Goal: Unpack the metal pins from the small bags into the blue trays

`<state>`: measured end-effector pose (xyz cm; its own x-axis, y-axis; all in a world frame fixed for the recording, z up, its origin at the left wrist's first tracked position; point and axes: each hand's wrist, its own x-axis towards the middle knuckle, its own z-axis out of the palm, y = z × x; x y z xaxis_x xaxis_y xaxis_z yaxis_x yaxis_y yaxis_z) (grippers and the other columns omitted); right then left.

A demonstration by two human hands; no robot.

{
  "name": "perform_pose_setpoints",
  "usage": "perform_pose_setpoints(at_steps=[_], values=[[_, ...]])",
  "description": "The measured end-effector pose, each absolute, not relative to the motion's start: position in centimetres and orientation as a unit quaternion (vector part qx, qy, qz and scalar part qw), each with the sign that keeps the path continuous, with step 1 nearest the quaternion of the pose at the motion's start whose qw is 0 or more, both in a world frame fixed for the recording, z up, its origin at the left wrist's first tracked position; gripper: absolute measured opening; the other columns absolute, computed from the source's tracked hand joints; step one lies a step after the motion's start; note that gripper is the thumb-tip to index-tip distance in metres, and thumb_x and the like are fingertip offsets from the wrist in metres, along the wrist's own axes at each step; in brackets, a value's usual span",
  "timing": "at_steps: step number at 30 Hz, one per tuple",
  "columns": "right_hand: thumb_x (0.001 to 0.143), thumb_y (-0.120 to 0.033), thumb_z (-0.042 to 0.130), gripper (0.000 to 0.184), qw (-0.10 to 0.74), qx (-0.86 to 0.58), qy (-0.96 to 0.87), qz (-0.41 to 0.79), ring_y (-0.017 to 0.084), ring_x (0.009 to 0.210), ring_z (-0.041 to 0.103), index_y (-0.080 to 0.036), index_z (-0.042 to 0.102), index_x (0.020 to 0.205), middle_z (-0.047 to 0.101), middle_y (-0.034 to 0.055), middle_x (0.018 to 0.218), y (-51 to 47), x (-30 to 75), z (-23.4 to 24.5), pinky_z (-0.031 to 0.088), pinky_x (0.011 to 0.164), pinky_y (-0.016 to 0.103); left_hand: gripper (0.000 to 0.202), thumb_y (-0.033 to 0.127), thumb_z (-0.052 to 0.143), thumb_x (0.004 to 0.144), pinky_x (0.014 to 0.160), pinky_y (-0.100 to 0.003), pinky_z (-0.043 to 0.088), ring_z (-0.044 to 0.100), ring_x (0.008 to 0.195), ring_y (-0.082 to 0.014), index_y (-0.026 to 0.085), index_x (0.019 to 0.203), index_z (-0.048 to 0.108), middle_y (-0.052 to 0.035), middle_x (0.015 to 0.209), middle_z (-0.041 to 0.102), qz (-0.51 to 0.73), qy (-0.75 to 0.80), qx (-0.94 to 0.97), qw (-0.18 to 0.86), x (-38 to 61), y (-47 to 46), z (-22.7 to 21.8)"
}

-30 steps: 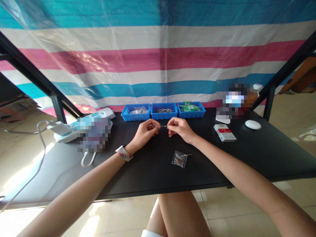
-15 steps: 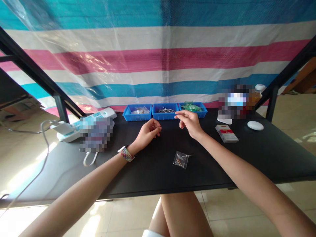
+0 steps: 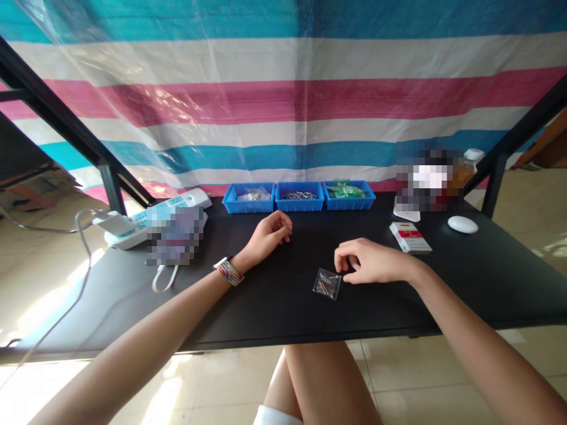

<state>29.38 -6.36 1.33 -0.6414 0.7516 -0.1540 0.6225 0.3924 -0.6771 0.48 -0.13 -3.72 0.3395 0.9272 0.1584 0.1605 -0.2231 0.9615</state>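
Observation:
My left hand (image 3: pixel 269 232), a woven band on its wrist, rests on the black table in front of the blue bins. Its fingers curl in against the thumb, and whatever they may hold is hidden. My right hand (image 3: pixel 370 260) is low over the table at the right edge of a small clear plastic bag (image 3: pixel 326 293). Its fingers bend downward, with a small gap between thumb and forefinger. Inside the bag lie a few small brass-coloured pins (image 3: pixel 323 287). A thin silver pin (image 3: pixel 333 277) shows near the bag's upper right edge, close to the right fingertips.
Three blue bins stand along the back: the left bin (image 3: pixel 248 206) with clear bags, the middle bin (image 3: pixel 299 205) with metal pins, the right bin (image 3: pixel 349 203) with green packaging. A power strip (image 3: pixel 195 196) lies left; a cigarette box (image 3: pixel 410 239) and white oval object (image 3: pixel 463 224) lie right.
My right hand has moved from near the bins toward me, down to the bag's right edge, and its fingers now bend downward. The left hand has stayed in nearly the same place.

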Motion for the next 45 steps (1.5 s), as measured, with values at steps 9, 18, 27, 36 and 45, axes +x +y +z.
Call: perform_pose_setpoints(at_steps=[9, 18, 27, 36, 45], values=[[0.074, -0.012, 0.066, 0.008, 0.17, -0.459, -0.819, 0.298, 0.012, 0.066, 0.056, -0.018, 0.07, 0.077, 0.065, 0.0002, 0.078, -4.1, 30.3, -0.9, 0.041, 0.062, 0.025, 0.015, 0.029, 0.065, 0.087, 0.055, -0.022, 0.045, 0.064, 0.064, -0.0124, 0.018, 0.094, 0.058, 0.0006, 0.079, 0.063, 0.408, 0.399, 0.672, 0.471, 0.4, -0.2, -3.4], [0.076, -0.018, 0.065, 0.028, 0.284, -0.406, -0.691, 0.527, 0.011, 0.05, 0.059, -0.018, 0.075, 0.103, 0.068, -0.0016, 0.069, -0.2, 25.6, -0.1, 0.045, 0.046, 0.02, 0.016, 0.03, 0.065, 0.085, 0.055, -0.023, 0.045, 0.064, 0.064, -0.0132, 0.018, 0.094, 0.059, 0.0009, 0.077, 0.063, 0.407, 0.401, 0.669, 0.476, 0.4, -0.1, -3.4], [0.074, -0.045, 0.085, 0.039, 0.443, -0.362, -0.582, 0.578, 0.017, 0.052, 0.071, -0.018, 0.064, 0.092, 0.08, 0.0061, 0.085, 0.4, 21.7, -3.6, 0.058, 0.049, 0.027, 0.035, 0.05, 0.06, 0.096, 0.06, -0.025, 0.047, 0.062, 0.068, -0.0157, 0.017, 0.09, 0.069, -0.0033, 0.077, 0.067, 0.364, 0.399, 0.702, 0.464, 0.3, 0.0, -3.0], [0.079, -0.042, 0.083, 0.032, 0.487, -0.367, -0.612, 0.504, 0.014, 0.053, 0.07, -0.02, 0.063, 0.089, 0.075, 0.0018, 0.081, -0.7, 21.1, -4.3, 0.055, 0.048, 0.024, 0.037, 0.053, 0.067, 0.093, 0.058, -0.024, 0.045, 0.057, 0.062, -0.0137, 0.018, 0.081, 0.065, -0.0012, 0.068, 0.064, 0.364, 0.402, 0.705, 0.456, 0.3, -0.2, -2.6], [0.076, -0.041, 0.081, 0.031, 0.497, -0.374, -0.567, 0.54, 0.015, 0.056, 0.07, -0.018, 0.064, 0.087, 0.071, 0.0009, 0.077, 0.1, 21.8, -4.3, 0.058, 0.051, 0.025, 0.035, 0.049, 0.077, 0.085, 0.056, -0.023, 0.048, 0.061, 0.063, -0.0136, 0.018, 0.091, 0.064, 0.0003, 0.071, 0.063, 0.403, 0.409, 0.669, 0.472, 0.3, 0.1, -2.8]])
